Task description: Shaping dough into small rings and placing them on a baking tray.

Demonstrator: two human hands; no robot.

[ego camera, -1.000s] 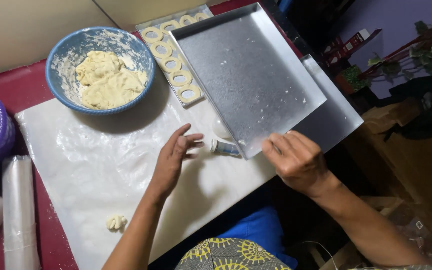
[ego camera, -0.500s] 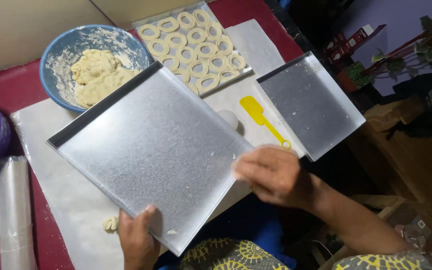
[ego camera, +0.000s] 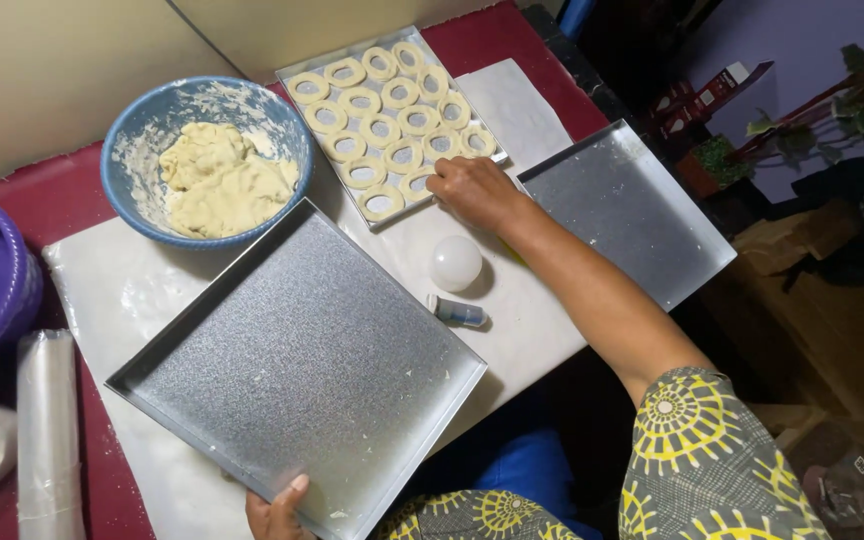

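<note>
Three metal trays are seen on the tabletop (ego camera: 72, 190): an empty big tray (ego camera: 302, 370) in front, a filled tray (ego camera: 297, 72) of ring-shaped dough pieces (ego camera: 392, 155) at the back, and a second empty tray (ego camera: 632, 210) to the right. The big tray is gripped at its near edge by the left hand (ego camera: 277, 512), thumb clamped over the rim; the rest of the fingers are hidden underneath. The right hand (ego camera: 472, 188) is laid at the filled tray's near corner, fingers curled on the rim, touching it. For a clean job, the big tray is best kept flat and level, judged from its tilt over the white sheet (ego camera: 132, 290). Room is tight: a blue bowl of dough (ego camera: 207, 160) is nearly touched by its far corner, and a white ball (ego camera: 455, 262) and small bottle (ego camera: 457, 312) lie just beside its right edge. Open space is left only at the near left.
</note>
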